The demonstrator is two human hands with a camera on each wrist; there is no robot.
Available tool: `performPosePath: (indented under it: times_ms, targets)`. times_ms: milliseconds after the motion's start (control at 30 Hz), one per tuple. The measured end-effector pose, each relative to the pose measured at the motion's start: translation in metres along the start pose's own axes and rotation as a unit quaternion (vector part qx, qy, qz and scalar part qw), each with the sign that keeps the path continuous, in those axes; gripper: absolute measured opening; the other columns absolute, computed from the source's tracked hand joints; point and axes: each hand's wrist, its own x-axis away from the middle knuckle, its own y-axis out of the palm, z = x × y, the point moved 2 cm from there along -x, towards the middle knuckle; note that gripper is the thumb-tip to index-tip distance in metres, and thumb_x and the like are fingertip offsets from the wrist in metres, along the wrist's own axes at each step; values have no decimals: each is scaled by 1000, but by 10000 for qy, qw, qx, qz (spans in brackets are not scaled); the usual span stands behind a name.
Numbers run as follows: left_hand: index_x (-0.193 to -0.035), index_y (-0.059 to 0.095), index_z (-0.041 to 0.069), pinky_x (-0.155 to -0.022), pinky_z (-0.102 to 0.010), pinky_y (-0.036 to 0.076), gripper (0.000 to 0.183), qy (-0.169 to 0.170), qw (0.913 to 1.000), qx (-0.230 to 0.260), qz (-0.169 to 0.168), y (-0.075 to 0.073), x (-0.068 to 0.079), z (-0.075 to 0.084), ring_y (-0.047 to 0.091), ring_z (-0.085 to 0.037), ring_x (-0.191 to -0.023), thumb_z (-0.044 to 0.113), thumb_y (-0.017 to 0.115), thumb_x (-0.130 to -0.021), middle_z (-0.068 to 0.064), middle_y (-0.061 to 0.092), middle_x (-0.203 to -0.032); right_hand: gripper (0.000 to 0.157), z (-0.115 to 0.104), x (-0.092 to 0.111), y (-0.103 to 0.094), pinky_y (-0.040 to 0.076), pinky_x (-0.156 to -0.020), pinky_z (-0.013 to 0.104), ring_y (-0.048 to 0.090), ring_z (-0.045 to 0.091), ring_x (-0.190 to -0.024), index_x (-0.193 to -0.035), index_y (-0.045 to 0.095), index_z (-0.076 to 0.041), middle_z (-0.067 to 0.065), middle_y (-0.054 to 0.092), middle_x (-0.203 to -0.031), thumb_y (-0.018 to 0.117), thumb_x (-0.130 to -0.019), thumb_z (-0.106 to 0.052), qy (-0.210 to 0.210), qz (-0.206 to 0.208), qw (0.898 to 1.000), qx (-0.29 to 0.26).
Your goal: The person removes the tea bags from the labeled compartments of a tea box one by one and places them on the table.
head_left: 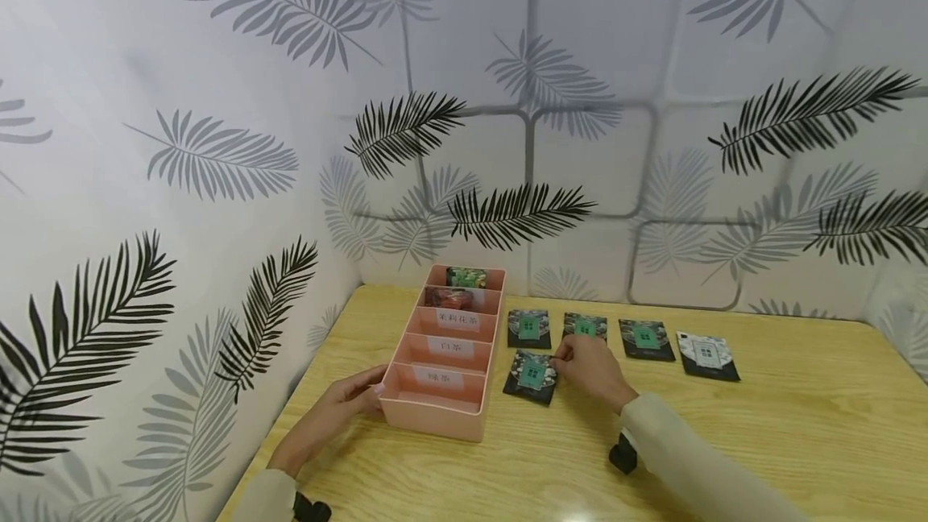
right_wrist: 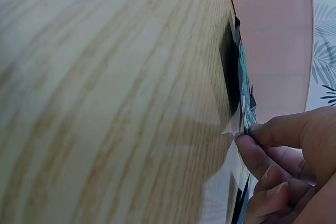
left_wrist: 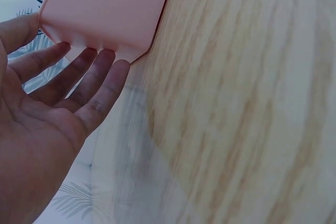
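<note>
Tips of my L hand (head_left: 341, 405) go out of sight behind the pink box (head_left: 431, 423) in head view, lower ctr-left of frame; L wrist view shows fingers spread & slightly bent along box edge, thumb tip hidden round its rim, so I've got hold of it. My R hand (head_left: 590, 367), ctr-right, pinches R edge of the held packet (head_left: 530, 378) btwn thumb & index; R wrist view has it nearly edge-on, print unreadable. That hand covers the lower part of the middle packet (head_left: 584, 325). L sleeve (head_left: 264, 498) cut off at bottom. Also there: left packet (head_left: 528, 329) just above the held one, third packet (head_left: 647, 339) & whitish packet (head_left: 708, 355) farther R; green pack (head_left: 466, 278) & red pack (head_left: 447, 297) in box's top 2 slots. Narrow gap btwn box & held packet; widest stretch of table (head_left: 819, 425) lower right.
</note>
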Motion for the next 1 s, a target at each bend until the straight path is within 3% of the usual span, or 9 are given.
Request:
performPosePath:
  times_ms: [267, 467, 767, 1000]
  targets:
    - [-163, 31, 9, -105, -49, 50, 55, -47, 10000, -24, 60, -5, 3, -4, 63, -25, -123, 27, 46, -113, -21, 38, -160, 4, -1, -5, 1, 55, -61, 34, 65, 15, -71, -94, 72, -7, 2, 71, -85, 72, -95, -11, -60, -72, 10000, -29]
    - [-162, 33, 11, -107, -46, 49, 55, -102, 9999, 6, 121, -5, 4, -4, 58, -29, -130, 28, 47, -112, -15, 38, -161, 6, -8, -17, -8, 56, -64, 37, 64, 14, -71, -95, 72, -7, 2, 70, -84, 72, -96, -12, -457, 95, 9989, 48]
    - [-161, 35, 8, -105, -49, 49, 53, 151, 9998, -31, 82, -6, 0, -6, 60, -30, -127, 24, 47, -112, -19, 39, -160, 13, -32, -39, -21, 52, -60, 35, 63, 14, -70, -100, 74, -5, 3, 72, -87, 70, -100, -18, -753, 185, 9957, -511]
    - [-161, 35, 8, -107, -50, 48, 53, 197, 9998, 48, 28, -4, -2, -7, 53, -37, -134, 24, 47, -112, -17, 38, -161, 20, -47, -55, -13, 54, -61, 34, 67, 21, -71, -106, 76, -4, 7, 74, -95, 70, -101, -23, -801, 263, 9936, -750]
